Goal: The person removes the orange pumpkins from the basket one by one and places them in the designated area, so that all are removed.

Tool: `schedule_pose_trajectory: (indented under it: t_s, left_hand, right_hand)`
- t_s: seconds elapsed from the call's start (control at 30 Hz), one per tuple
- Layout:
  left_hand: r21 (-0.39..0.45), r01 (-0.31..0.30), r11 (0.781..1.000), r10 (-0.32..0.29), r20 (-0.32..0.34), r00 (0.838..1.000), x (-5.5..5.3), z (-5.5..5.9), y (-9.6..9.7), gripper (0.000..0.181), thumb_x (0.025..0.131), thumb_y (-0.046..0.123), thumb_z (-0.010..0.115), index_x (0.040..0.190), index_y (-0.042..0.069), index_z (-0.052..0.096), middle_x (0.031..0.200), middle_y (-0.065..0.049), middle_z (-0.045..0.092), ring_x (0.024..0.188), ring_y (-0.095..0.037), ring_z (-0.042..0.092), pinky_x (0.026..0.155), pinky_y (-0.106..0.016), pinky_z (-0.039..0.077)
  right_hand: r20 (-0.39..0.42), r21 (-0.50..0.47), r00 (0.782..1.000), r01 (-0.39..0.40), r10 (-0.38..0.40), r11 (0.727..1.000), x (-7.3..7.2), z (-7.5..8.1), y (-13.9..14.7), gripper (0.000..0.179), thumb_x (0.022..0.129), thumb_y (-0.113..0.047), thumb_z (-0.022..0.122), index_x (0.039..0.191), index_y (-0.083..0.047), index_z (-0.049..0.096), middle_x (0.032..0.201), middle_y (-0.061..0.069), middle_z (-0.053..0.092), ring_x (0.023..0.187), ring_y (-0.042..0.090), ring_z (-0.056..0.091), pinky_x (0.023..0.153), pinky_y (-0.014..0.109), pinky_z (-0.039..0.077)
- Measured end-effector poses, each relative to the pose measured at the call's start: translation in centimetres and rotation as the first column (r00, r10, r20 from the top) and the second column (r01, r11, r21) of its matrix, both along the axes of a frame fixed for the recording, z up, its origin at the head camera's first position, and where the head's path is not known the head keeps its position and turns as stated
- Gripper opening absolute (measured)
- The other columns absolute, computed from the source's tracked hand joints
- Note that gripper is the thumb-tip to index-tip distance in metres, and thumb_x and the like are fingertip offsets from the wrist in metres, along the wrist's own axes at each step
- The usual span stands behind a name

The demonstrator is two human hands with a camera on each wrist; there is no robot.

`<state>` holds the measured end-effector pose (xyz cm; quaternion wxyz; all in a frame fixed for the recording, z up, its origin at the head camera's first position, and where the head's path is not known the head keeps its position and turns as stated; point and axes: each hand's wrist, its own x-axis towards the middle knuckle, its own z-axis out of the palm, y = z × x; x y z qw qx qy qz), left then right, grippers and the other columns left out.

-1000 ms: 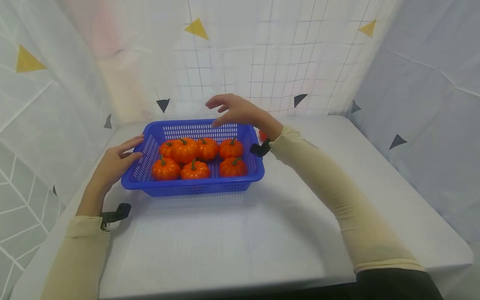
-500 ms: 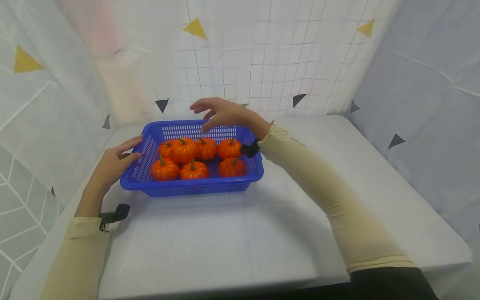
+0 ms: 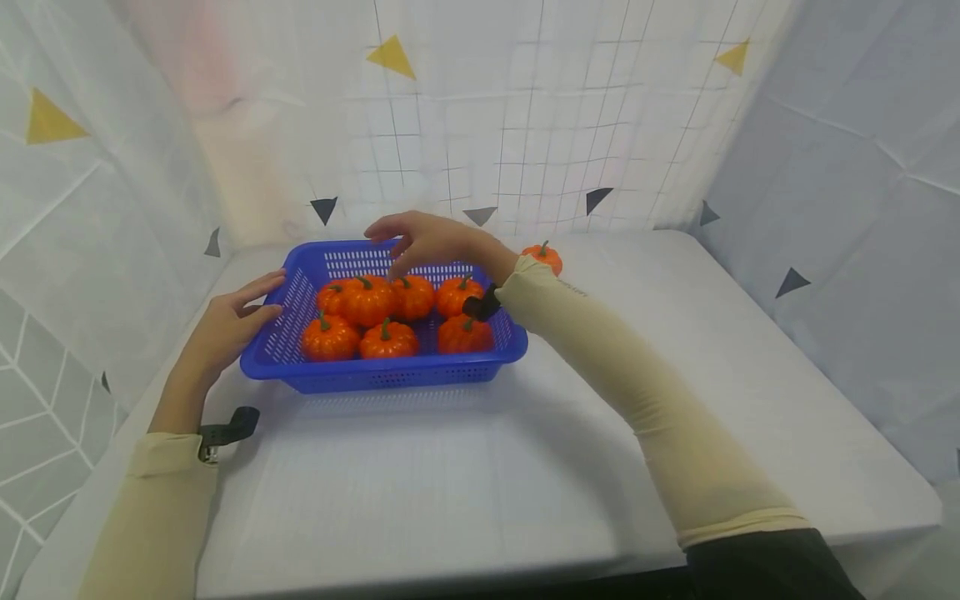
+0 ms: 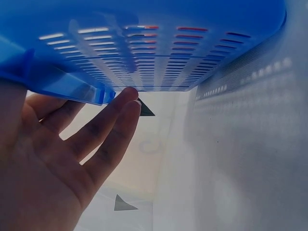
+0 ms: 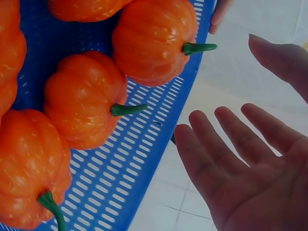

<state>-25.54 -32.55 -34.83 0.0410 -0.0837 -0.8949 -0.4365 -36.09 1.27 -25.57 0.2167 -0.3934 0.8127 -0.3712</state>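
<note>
A blue plastic basket [image 3: 390, 368] stands on the table and holds several small orange pumpkins with green stems, among them a front pumpkin [image 3: 388, 342] and a raised pumpkin [image 3: 371, 302]. My left hand [image 3: 219, 333] is at the basket's left rim, its fingers extended against it. From below, the left wrist view shows those fingers [image 4: 110, 127] by the slotted wall. My right hand [image 3: 431, 240] hovers over the basket's back part with nothing in it. In the right wrist view its fingers [image 5: 207, 149] are spread, apart from the pumpkins.
One more pumpkin [image 3: 546, 258] sits on the white-covered table [image 3: 420, 492], right of the basket and behind the right forearm. White sheets with grid lines and triangles hang at the back and sides.
My right hand has moved left and slightly down over the basket, its forearm following. The pumpkin on the table has come into fuller view. My left hand and the basket stay put.
</note>
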Motion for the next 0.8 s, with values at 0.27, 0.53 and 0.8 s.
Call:
schedule_pose_trajectory:
  t_s: [0.27,0.53,0.8]
  left_hand:
    - [0.000,-0.006,1.000,0.006,0.011,1.000,0.0,0.0,0.0,0.058,0.108,0.030,0.059,0.161,0.016,0.041,0.167,-0.010,0.032,0.147,-0.046,0.035,0.111,-0.063,0.037]
    - [0.012,0.001,1.000,-0.001,0.014,1.000,-0.3,-0.2,-0.1,0.059,0.108,0.030,0.059,0.162,0.017,0.040,0.167,-0.008,0.032,0.147,-0.046,0.035,0.110,-0.062,0.038]
    - [0.017,0.009,1.000,-0.009,0.009,1.000,-0.2,-0.1,-0.2,0.058,0.108,0.028,0.059,0.161,0.014,0.041,0.167,-0.010,0.033,0.146,-0.046,0.036,0.109,-0.062,0.039]
  right_hand:
    - [0.005,0.006,0.998,-0.063,0.063,0.998,-0.6,-1.2,-0.9,0.063,0.091,-0.009,0.080,0.149,-0.007,0.054,0.146,0.004,0.057,0.130,0.021,0.056,0.102,0.030,0.051]
    - [0.015,0.038,0.998,-0.068,0.067,0.997,-0.9,-2.4,-1.8,0.063,0.091,-0.006,0.078,0.149,-0.006,0.054,0.149,0.006,0.055,0.136,0.027,0.051,0.105,0.029,0.048]
    - [0.001,0.061,0.997,-0.072,0.072,0.996,-0.9,-3.9,-2.4,0.067,0.091,-0.004,0.076,0.153,-0.006,0.050,0.152,0.008,0.052,0.134,0.021,0.051,0.106,0.027,0.046]
